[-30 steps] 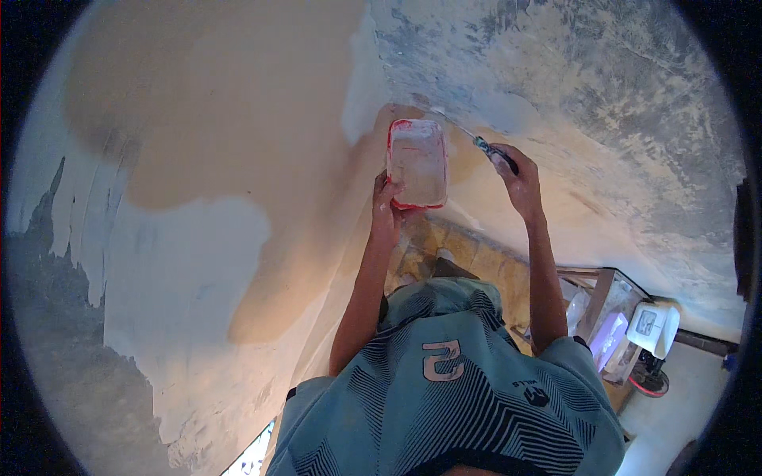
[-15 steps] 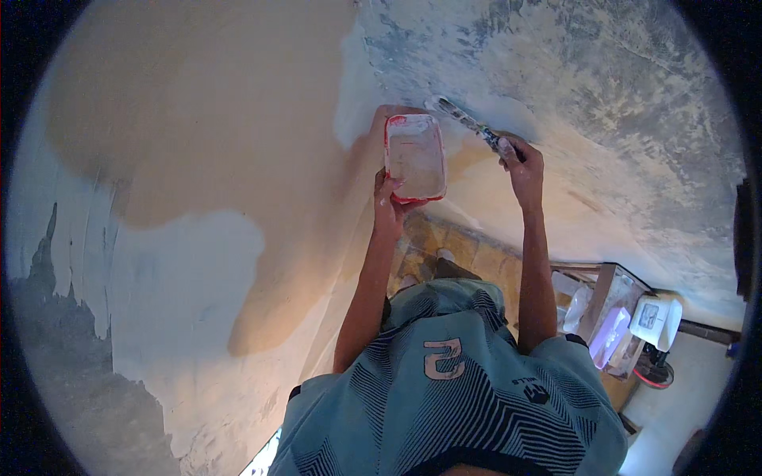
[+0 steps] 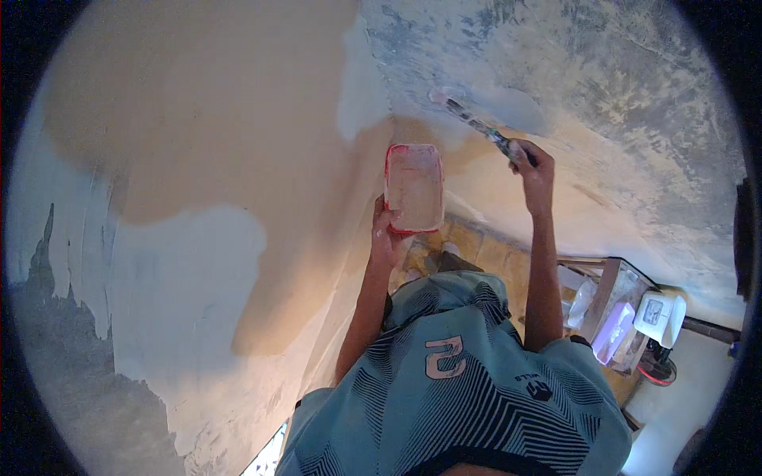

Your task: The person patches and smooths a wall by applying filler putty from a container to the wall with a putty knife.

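Note:
My left hand (image 3: 386, 234) is closed round the lower left edge of a red rectangular plastic tub (image 3: 414, 186), smeared with pale paint inside. The tub is tilted so its opening shows. My right hand (image 3: 533, 163) grips the handle of a paint-spattered paintbrush (image 3: 480, 127). Its whitish tip appears to touch the right wall (image 3: 571, 87), close to the corner and above the tub. Around the tip the wall is grey and mottled, with a wet-looking patch beside it.
The left wall (image 3: 262, 95) carries a broad beige area and pale patches, with rough grey plaster (image 3: 71, 349) low down. A wooden shelf unit (image 3: 607, 293) at the right holds a purple box (image 3: 613, 333) and a white appliance (image 3: 659, 311). Brown tiled floor (image 3: 472, 238) lies below.
The tub in my left hand has come down, away from the brush. My right hand has shifted slightly right and down with the paintbrush, whose tip stays near the same wall spot.

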`<state>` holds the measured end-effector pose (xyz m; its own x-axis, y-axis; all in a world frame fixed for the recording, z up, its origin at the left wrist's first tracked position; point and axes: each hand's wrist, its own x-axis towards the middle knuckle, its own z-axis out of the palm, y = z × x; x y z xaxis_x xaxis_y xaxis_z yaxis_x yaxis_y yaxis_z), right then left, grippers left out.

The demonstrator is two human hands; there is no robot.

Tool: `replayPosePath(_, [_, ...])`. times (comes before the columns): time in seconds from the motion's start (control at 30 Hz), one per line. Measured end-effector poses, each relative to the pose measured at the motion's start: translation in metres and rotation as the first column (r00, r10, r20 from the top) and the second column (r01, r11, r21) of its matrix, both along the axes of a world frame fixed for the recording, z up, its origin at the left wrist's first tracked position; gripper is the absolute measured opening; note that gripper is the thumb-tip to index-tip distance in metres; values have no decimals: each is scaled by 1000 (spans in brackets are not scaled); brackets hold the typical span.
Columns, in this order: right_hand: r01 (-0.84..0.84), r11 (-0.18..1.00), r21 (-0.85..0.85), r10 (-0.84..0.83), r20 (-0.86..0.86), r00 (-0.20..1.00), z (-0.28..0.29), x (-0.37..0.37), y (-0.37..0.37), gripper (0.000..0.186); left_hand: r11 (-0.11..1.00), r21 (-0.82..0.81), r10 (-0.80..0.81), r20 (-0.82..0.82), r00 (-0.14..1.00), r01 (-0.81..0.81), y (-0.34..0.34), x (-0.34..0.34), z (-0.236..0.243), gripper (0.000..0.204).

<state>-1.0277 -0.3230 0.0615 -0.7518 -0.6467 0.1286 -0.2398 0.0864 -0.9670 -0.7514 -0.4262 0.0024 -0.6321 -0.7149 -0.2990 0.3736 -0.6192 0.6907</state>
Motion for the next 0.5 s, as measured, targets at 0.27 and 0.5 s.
replayPosePath(0.27, [128,991,44,-125,-59,990,-11,27,-34,32,999,48,12,49,999,-14,13,26,-19,65])
replayPosePath(0.5, [206,979,-9,-205,28,978,-13,11,19,34,999,25,-22,25,999,21,14,28,-22,70])
